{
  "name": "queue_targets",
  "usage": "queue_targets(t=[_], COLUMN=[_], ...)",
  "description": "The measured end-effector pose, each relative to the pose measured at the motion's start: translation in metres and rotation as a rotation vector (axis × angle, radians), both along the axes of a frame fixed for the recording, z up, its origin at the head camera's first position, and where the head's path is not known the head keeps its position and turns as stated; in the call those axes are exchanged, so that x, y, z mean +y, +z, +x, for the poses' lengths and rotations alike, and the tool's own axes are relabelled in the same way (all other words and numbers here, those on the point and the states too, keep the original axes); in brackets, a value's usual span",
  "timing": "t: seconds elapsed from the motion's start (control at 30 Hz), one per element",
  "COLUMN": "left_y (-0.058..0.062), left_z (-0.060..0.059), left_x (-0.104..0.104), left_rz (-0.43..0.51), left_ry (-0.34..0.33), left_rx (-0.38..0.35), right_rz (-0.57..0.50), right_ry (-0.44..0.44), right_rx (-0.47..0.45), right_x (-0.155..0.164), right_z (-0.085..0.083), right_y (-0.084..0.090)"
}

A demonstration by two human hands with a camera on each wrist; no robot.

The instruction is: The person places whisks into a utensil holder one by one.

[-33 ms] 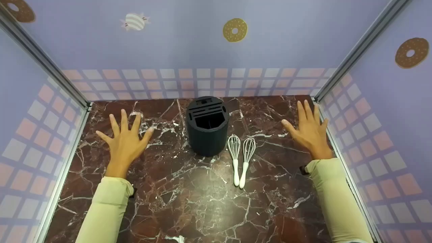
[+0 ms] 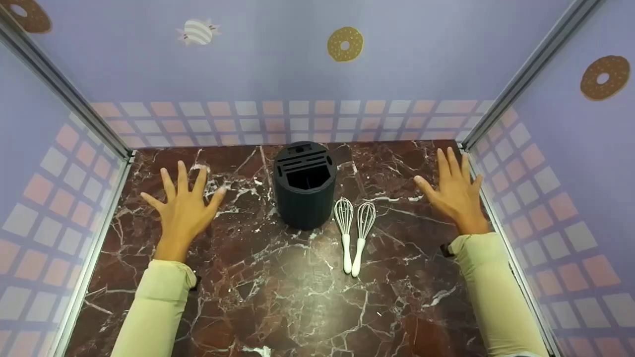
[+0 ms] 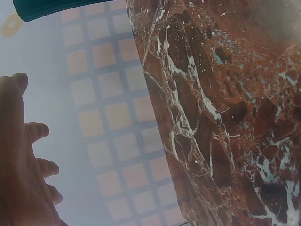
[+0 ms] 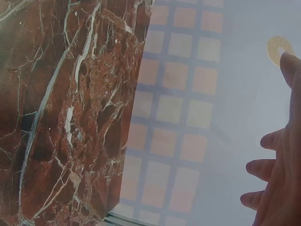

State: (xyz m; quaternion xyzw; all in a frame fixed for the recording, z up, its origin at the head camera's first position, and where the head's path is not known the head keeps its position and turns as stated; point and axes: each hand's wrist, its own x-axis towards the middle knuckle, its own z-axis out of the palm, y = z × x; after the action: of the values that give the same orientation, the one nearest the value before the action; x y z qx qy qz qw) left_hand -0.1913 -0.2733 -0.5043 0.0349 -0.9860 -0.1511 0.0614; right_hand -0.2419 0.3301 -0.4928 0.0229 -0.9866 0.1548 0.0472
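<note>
Centrally placed, a black cylindrical holder (image 2: 303, 210) stands upright on a dark red, white-veined surface (image 2: 278, 307); all positions are given relative to it. Its top face carries narrow slots on the far side and a larger angular compartment on the near side. Two whisks lie flat to the right of the holder and toward its near side: the left whisk (image 2: 346, 241) and the right whisk (image 2: 360, 244). Both have wire heads directed toward the far side and white handles directed toward the viewer. The wire heads lie apart, whereas the handle ends converge until they lie side by side; contact between them cannot be resolved. The head of the left whisk is just beside the lower part of the holder.

The left hand (image 2: 183, 213) is well to the left of the holder, back uppermost, its fingers (image 2: 182, 173) straight and widely spread, with the thumb angled toward the holder. The right hand (image 2: 455, 196) is well to the right of the holder, farther out than the whisks; its fingers are likewise straight and spread, with the thumb angled toward the holder. Whether either palm touches the surface cannot be told. A pale yellow left sleeve (image 2: 154, 302) and right sleeve (image 2: 496, 292) extend nearer to the viewer than the holder. Behind the holder rises a lilac back wall (image 2: 278, 64), with pink and white squares along its foot.
</note>
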Motion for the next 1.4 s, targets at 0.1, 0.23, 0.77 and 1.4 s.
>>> queue_targets(t=[0.1,0.23,0.77,1.4], left_y=[-0.001,-0.005,-0.008,-0.001], left_z=[0.001,0.005,0.015,0.006], left_x=[-0.001,-0.002,0.028,0.108], left_rz=[-0.001,0.005,0.394,1.327], left_ry=[0.003,0.009,-0.007,0.057], left_rx=[-0.001,-0.010,-0.151,-0.080], right_rz=[0.000,-0.005,-0.241,-0.555], right_ry=[-0.001,-0.005,-0.013,-0.069], right_rx=[-0.001,-0.002,-0.044,-0.091], right_x=[0.000,0.001,0.002,-0.036], right_z=[0.001,0.004,0.024,0.043], right_y=[-0.001,-0.002,-0.023,-0.083])
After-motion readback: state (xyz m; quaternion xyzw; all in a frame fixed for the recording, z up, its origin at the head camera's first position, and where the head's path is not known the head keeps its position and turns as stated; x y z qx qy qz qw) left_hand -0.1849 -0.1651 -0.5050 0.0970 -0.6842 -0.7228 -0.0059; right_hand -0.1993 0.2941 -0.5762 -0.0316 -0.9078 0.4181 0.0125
